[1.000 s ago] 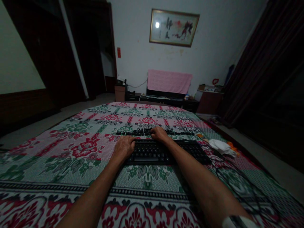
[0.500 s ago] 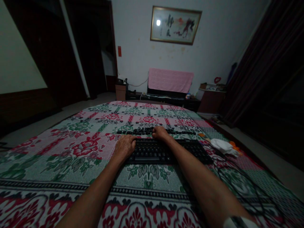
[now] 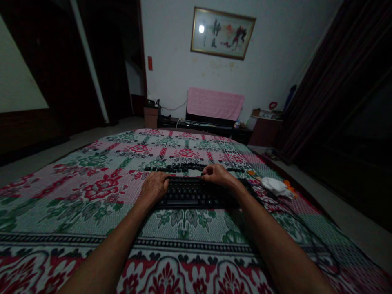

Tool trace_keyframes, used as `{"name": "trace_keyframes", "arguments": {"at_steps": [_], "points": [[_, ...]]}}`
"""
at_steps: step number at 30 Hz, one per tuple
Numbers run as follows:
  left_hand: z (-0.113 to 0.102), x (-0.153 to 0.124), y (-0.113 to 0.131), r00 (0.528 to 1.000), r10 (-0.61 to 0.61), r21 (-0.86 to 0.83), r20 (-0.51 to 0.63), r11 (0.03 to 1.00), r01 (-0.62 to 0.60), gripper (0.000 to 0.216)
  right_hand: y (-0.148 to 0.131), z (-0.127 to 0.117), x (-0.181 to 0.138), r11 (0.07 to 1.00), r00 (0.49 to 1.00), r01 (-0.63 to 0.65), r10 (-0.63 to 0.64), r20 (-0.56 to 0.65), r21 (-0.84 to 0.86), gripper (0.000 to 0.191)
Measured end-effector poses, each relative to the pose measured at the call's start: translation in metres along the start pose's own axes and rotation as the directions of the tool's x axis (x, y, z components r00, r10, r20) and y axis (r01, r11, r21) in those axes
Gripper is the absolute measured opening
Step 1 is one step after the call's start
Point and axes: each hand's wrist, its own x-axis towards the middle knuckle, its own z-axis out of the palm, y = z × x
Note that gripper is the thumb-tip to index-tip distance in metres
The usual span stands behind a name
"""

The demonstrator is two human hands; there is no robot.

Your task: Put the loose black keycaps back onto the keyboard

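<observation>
The keyboard (image 3: 183, 196) lies on the bed (image 3: 190, 226), the left hand (image 3: 154, 185) over its left end, likely steadying it, grip unclear. At the keyboard's far edge the right hand (image 3: 217, 174) apparently pinches a dark piece (image 3: 202, 174); loose keycaps (image 3: 180, 167) lie beyond, within reach.

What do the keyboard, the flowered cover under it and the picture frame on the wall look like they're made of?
Keyboard: probably black plastic; the space bar has a dull sheen.
Flowered cover: woven fabric, matte, with a visible textured weave.
Picture frame: gold-toned finish, but wood, metal or plastic, I can't tell. The bright reflection suggests a glossy glass or clear plastic front.
</observation>
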Motion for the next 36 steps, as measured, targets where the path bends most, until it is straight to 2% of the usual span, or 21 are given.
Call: {"name": "trace_keyframes", "arguments": {"at_steps": [3, 6, 10, 17, 36], "points": [[0.002, 0.000, -0.001, 1.000, 0.012, 0.004, 0.003, 1.000, -0.012, 0.033, 0.002, -0.001, -0.017, 0.996, 0.999, 0.004, -0.008, 0.047, 0.090, 0.022], [0.002, 0.000, -0.002, 1.000, 0.014, 0.010, 0.007, 1.000, -0.015, 0.033, 0.004, 0.002, -0.025, 0.996, 0.997, 0.039, -0.044, 0.065, 0.076, 0.019], [0.002, 0.000, -0.002, 1.000, 0.004, 0.020, 0.014, 1.000, -0.005, 0.033, 0.006, 0.003, -0.024, 0.997, 0.993, 0.071, -0.072, 0.096, 0.022, 0.017], [0.001, 0.000, -0.002, 1.000, 0.019, 0.038, 0.024, 0.999, -0.020, 0.033, 0.008, 0.003, -0.020, 0.995, 0.978, 0.073, -0.085, 0.190, 0.066, 0.015], [0.002, 0.000, -0.004, 0.999, 0.038, 0.038, 0.004, 0.999, -0.038, 0.033, 0.012, 0.008, -0.018, 0.985, 0.981, 0.034, -0.065, 0.185, 0.166, 0.020]]}}
